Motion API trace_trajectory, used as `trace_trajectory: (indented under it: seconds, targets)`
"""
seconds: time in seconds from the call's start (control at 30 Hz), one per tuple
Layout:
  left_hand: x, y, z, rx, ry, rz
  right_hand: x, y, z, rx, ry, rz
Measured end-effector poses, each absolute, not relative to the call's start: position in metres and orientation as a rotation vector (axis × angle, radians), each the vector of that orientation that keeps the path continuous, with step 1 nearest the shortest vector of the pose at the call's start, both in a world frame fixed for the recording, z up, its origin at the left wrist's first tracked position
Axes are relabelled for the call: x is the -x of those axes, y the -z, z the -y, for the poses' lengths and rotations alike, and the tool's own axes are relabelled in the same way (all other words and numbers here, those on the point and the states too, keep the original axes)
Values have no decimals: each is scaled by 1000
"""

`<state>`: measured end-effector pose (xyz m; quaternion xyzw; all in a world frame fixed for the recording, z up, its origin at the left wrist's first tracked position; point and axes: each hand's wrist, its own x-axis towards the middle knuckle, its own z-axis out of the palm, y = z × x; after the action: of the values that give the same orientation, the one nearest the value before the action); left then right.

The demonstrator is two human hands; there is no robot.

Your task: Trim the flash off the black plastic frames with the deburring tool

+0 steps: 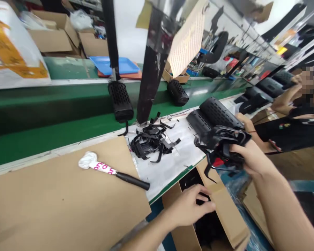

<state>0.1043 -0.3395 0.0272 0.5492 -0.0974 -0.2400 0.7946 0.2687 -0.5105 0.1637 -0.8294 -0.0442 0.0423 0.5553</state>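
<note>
- landmark: the open carton (229,212) below the bench edge. one long flap shows on its right side. dark contents inside, too deep in shadow for me to name.
- my left hand (191,205) is over the carton's mouth, fingers loosely bent, thumb standing apart from them. thumb tip near the flap; can't tell if it touches.
- my right hand (252,157) is above the carton, toward its right, fingers closed round a bunch of black plastic pieces (225,139). the bunch sticks out leftward past my fingers; one curved strip hangs down in front of the flap. a red patch shows among the pieces.
- beyond the carton, behind the bunch: two black perforated housings (219,111) side by side. can't tell if the bunch touches them.
- left of the carton and beyond it, on a white sheet (170,174): a tangled heap of black strips (149,139).
- farther left of the carton: a hammer-like tool (131,179), head wrapped in white, lying on flat cardboard (42,209).
- well beyond the carton, far left: a cardboard box (49,42) with clear plastic in it; nearer, a blue tray (117,66).
- right of the carton, farther off: another person (290,130) in black.
</note>
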Motion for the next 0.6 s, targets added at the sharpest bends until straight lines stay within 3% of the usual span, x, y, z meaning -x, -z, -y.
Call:
trace_trajectory:
  seconds: [0.3,0.6]
  targets:
    - [-156,-26,295,-900,254,-151,-300,-118,349,2183,44,763]
    - [-163,-10,284,-1014,115,-251,-318,-91,321,2496,-150,992]
